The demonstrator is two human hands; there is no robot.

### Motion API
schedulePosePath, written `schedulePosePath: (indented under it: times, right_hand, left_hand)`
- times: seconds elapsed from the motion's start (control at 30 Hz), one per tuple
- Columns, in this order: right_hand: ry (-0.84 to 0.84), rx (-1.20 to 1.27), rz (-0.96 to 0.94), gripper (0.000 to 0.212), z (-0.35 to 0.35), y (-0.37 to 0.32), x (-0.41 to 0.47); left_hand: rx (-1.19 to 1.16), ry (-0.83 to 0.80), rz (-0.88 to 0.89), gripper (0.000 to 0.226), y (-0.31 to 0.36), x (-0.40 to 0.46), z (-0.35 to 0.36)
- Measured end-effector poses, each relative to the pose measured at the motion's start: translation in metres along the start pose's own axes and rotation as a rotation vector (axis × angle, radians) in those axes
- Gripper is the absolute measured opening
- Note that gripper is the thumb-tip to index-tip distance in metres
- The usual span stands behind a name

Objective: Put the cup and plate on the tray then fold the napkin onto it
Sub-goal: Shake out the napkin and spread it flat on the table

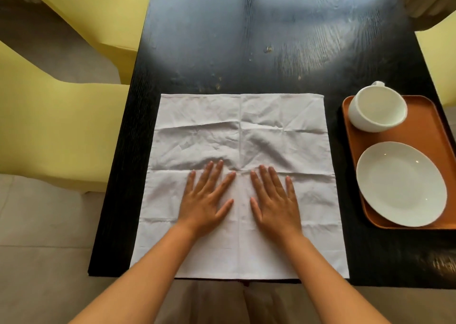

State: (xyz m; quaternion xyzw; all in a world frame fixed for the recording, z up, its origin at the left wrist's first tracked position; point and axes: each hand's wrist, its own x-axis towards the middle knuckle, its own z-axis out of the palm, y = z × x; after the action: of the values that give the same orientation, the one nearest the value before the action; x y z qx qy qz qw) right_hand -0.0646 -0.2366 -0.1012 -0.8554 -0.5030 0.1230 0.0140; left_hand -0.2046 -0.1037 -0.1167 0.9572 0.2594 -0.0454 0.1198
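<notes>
Already the orange tray (430, 131) holds the empty cup (377, 107) and plate (401, 184), while the left hand (206, 200) and right hand (275, 200) press flat, fingers spread, on the unfolded napkin (246, 131) beside it on the bench (246, 52).

A dark wooden table (246, 39) fills the middle, with yellow chairs (49, 126) standing to its left on a pale floor (37, 249).
</notes>
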Motion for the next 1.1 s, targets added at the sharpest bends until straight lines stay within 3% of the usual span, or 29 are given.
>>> schedulePosePath:
  times: [0.27,0.43,0.47,0.6,1.1]
  right_hand:
    - [0.044,0.03,0.271,0.071,-0.012,0.072,0.018]
    - [0.083,0.107,0.428,0.069,-0.021,0.053,0.028]
    - [0.104,0.115,0.359,0.068,-0.023,0.038,0.031]
    - [0.069,0.039,0.012,0.057,-0.015,-0.016,0.057]
    - [0.073,0.002,0.072,0.063,-0.022,0.03,0.178]
  left_hand:
    - [-0.048,0.028,-0.242,0.069,-0.066,0.012,-0.012]
    - [-0.074,0.062,-0.446,0.071,-0.062,0.031,-0.021]
    - [-0.088,0.081,-0.422,0.069,-0.051,0.036,-0.023]
    - [-0.058,0.053,-0.007,0.057,0.003,0.06,-0.018]
    - [0.006,0.061,-0.02,0.062,-0.033,0.172,-0.024]
